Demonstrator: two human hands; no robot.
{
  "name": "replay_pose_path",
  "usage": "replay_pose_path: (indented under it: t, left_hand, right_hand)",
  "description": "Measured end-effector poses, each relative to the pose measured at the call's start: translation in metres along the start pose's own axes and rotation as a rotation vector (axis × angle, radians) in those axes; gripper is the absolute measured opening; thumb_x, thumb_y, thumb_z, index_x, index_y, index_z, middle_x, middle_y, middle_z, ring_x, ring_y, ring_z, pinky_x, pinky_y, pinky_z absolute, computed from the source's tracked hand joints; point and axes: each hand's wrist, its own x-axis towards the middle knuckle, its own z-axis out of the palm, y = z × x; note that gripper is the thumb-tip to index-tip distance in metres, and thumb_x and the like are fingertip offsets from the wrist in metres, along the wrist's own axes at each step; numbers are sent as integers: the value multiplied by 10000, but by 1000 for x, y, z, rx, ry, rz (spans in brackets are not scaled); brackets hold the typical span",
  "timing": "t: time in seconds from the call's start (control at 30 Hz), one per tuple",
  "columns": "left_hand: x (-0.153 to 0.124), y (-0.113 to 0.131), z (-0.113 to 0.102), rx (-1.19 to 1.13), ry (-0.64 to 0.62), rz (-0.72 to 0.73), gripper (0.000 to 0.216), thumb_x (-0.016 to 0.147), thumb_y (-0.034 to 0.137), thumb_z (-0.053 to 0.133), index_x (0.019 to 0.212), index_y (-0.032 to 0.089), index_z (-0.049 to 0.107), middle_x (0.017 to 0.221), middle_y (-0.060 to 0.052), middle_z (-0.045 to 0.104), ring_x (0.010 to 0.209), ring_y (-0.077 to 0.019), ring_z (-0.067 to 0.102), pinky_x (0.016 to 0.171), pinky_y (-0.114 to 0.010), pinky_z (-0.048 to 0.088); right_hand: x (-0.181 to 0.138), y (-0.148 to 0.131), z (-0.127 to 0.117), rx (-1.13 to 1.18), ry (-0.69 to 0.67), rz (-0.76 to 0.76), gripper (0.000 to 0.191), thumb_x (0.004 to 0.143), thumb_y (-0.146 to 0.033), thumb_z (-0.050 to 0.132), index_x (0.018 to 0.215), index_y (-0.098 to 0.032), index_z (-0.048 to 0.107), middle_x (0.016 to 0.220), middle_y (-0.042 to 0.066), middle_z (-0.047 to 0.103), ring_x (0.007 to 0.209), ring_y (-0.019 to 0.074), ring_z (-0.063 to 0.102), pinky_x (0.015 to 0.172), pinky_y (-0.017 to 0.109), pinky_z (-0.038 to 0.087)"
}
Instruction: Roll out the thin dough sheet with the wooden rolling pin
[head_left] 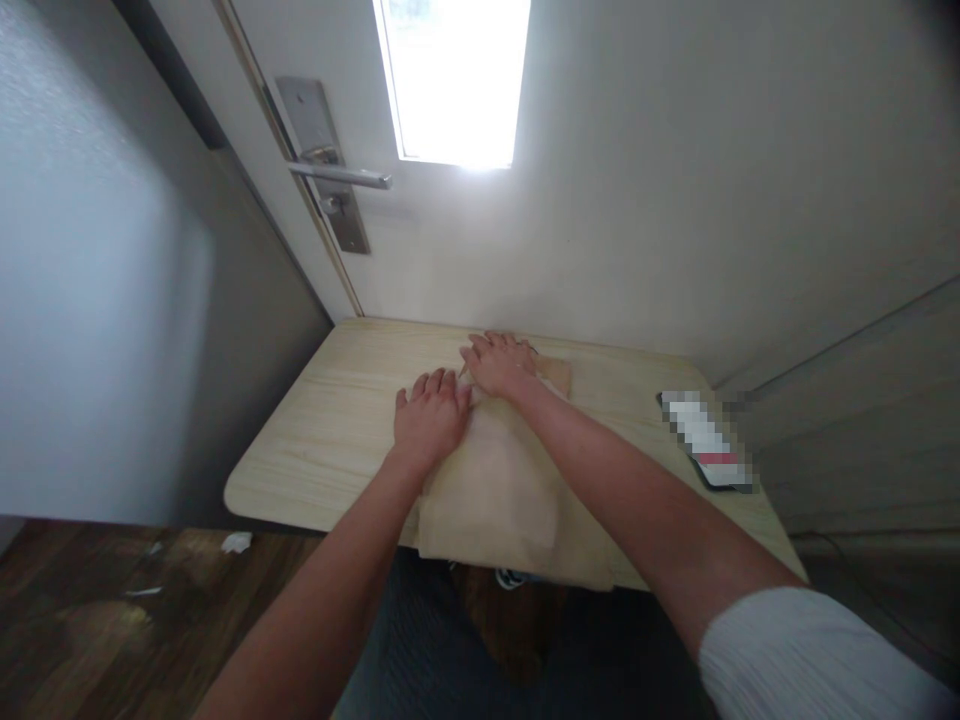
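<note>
A beige piece of folded fabric (487,490) lies on a small light-wood table, its near edge reaching the table's front edge. My left hand (431,418) rests palm down at the fabric's far left part, fingers stretched forward. Just beyond and to the right, my right hand (496,362) presses flat on the far end of the fabric, fingers spread. A tan corner of material (556,374) shows beside the right wrist. What kind of article the fabric is cannot be made out, and my hands and right forearm cover parts of it.
The table (315,420) stands against a pale door with a metal handle (341,176) and a bright window (457,80). A phone (705,440), its screen blurred out, lies at the table's right. White scraps (236,542) lie on the wooden floor at left.
</note>
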Motion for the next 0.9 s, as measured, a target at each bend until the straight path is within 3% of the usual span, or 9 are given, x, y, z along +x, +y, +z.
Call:
replay_pose_path:
  t: [0.3, 0.9]
  left_hand:
    - [13, -9, 1, -9, -37, 17, 554, 1009, 459, 132, 1324, 228, 526, 1378, -107, 565, 1254, -303, 489, 1006, -570, 386]
    - [38, -20, 2, -42, -114, -32, 479, 997, 412, 197, 1285, 291, 561, 1409, -93, 530, 1284, -317, 450, 1000, -621, 374]
  right_hand:
    - [15, -3, 4, 4, 55, -15, 546, 1001, -547, 269, 1370, -237, 526, 1359, 122, 572, 1234, 321, 496, 1028, 534, 325]
    - [43, -12, 10, 9, 113, 24, 605, 1008, -563, 200, 1242, -170, 596, 1211, 175, 633, 1143, 301, 557, 977, 486, 377]
